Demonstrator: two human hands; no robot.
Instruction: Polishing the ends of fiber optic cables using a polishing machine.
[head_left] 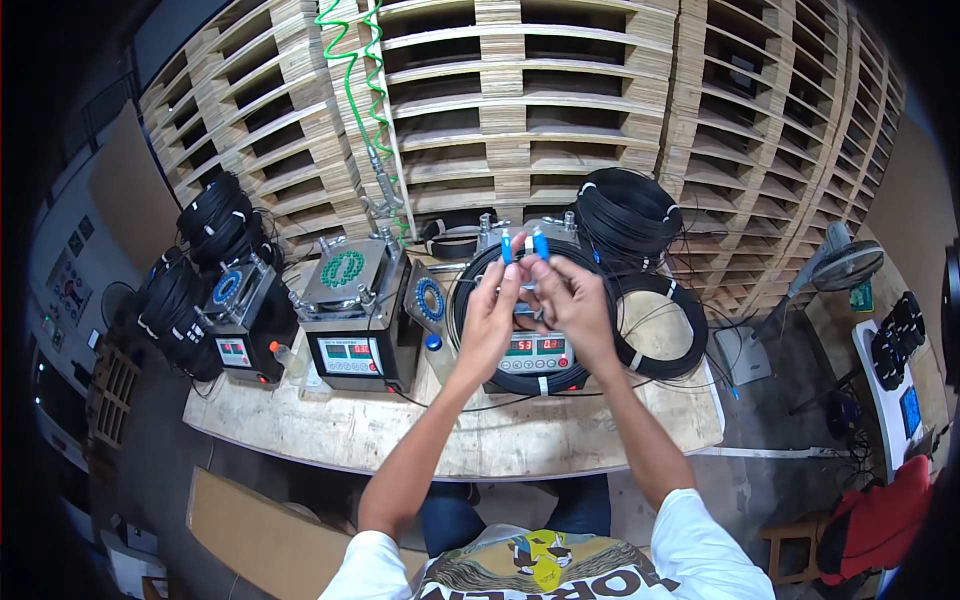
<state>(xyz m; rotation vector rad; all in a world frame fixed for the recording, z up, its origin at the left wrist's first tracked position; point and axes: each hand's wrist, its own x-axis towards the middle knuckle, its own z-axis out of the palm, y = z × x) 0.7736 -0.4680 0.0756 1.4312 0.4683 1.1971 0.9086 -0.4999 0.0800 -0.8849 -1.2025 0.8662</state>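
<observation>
Between the fingertips of my left hand (pixel 488 318) a blue fiber-optic connector (pixel 506 248) stands upright, its pale tip pointing away from me. My right hand (pixel 580 305) pinches a second blue connector (pixel 541 245) close beside it. Both hands are raised over a coil of black cable (pixel 462 300). The coil lies around a polishing machine (pixel 538 364) with a lit red and green display. My fingers hide part of that machine and of the cable ends.
Left on the wooden table (pixel 440 430) stand a polishing machine with a green ring (pixel 343 269) and another with a blue ring (pixel 228 288). A bottle (pixel 290 358) sits between them. Black cable coils (pixel 628 215) pile at the back right. Stacked pallets (pixel 520 90) rise behind; a fan (pixel 845 262) stands right.
</observation>
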